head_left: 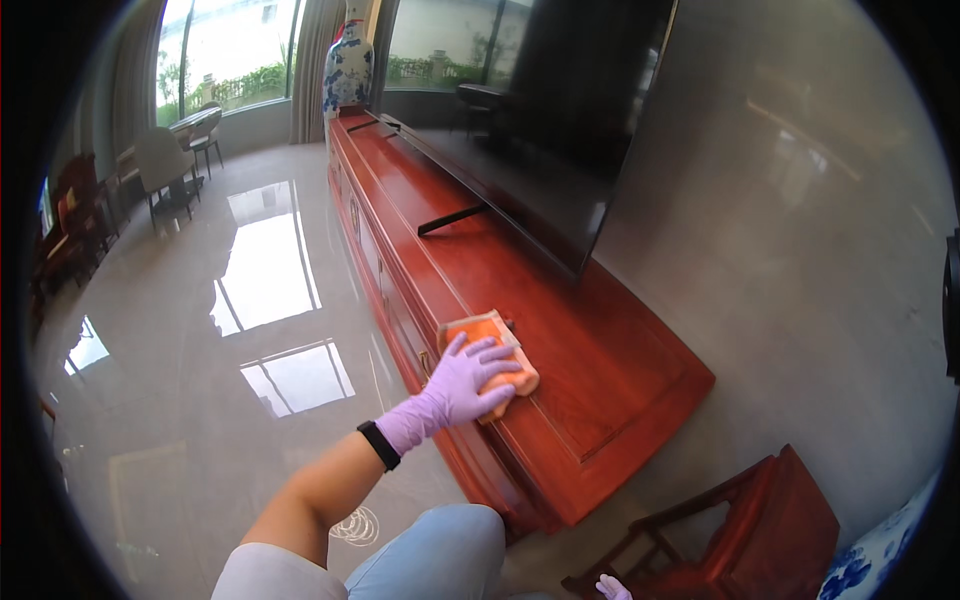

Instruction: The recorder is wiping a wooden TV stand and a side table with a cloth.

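Note:
My left hand [472, 379], in a purple glove, lies palm down on a folded orange cloth [480, 328] with its fingers spread. The cloth has a pale border and rests on the glossy red-brown top of a long wooden TV cabinet [622, 375], close to its front edge. A small dark object [510, 325] shows just beyond the cloth, too little of it to name. Only the gloved fingers of my right hand [613, 587] appear at the bottom edge, in front of a red wooden chair or stand; the rest is cut off.
A large flat-screen TV [547, 135] stands on the cabinet on dark feet [450, 219]. Blue-and-white porcelain vases stand at the far end [349, 67] and lower right [870, 559]. A red wooden piece of furniture [772, 517] is near the wall. Coiled pale cord [355, 526] lies on the shiny floor.

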The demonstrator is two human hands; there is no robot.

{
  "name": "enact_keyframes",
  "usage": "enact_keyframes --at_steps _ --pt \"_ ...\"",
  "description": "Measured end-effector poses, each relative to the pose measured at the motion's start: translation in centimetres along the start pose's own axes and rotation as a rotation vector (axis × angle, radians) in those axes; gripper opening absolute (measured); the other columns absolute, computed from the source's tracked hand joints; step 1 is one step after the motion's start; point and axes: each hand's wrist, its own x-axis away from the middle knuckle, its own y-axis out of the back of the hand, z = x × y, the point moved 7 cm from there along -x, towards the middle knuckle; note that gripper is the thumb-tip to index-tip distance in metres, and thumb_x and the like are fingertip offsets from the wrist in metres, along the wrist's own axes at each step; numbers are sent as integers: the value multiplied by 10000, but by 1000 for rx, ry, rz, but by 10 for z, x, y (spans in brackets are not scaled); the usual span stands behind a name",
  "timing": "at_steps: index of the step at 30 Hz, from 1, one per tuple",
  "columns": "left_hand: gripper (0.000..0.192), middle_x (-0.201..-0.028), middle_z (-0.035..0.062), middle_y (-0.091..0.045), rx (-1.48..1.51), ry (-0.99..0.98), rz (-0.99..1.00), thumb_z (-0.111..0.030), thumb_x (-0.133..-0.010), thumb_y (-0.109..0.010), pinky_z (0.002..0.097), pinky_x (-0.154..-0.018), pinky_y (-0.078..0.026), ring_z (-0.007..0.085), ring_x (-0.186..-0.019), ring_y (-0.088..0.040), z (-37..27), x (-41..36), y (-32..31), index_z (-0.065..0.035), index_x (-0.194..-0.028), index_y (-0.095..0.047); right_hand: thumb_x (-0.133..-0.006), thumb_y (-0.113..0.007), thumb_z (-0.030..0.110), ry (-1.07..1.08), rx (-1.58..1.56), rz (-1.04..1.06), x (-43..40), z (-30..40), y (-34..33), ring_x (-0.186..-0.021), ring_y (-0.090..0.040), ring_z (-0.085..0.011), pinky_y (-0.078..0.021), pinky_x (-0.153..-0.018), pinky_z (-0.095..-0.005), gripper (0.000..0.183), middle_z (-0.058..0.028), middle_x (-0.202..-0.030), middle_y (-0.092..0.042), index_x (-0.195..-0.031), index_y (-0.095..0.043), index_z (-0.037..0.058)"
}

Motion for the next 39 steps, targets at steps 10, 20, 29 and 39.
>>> enact_keyframes --at_steps 10,20,29,39 --pt "590 -1400 121 -340 -200 389 48 -520 -839 -410 561 -1053 -127 328 -1309 -264 65 -25 -1 -130 -1277 -471 -935 -355 207 -66 -56 -55 9 -6 3 -990 -571 -249 -432 -907 -347 375 -158 -1087 -600 -1066 -583 -60" --pt "573 -1342 158 -396 -39 -254 82 -473 -824 -468 509 -1011 -247 337 -1247 -362 -130 24 -38 -96 -1256 -467 -947 -349 211 -30 -53 30 5 -10 -16 -977 -578 -234 -433 -900 -337 371 -141 -1062 -614 -1062 -592 -45" --pt "488 -1286 139 -432 184 -443 100 -440 -824 -493 477 -1029 -258 321 -1228 -377 -191 56 -58 -104 -1178 -502 -940 -359 185 -4 98 80 9 8 -28 -948 -582 -213 -440 -873 -328 353 -129 -1032 -626 -1035 -607 -47" --pt "388 -1194 82 -538 54 -215 -200 -385 -809 -514 464 -1016 -282 270 -1180 -449 -29 24 -7 -137 -1101 -576 -947 -356 182 10 72 62 12 -2 -22 -951 -581 -202 -438 -876 -321 345 -117 -1025 -629 -1034 -608 -36"
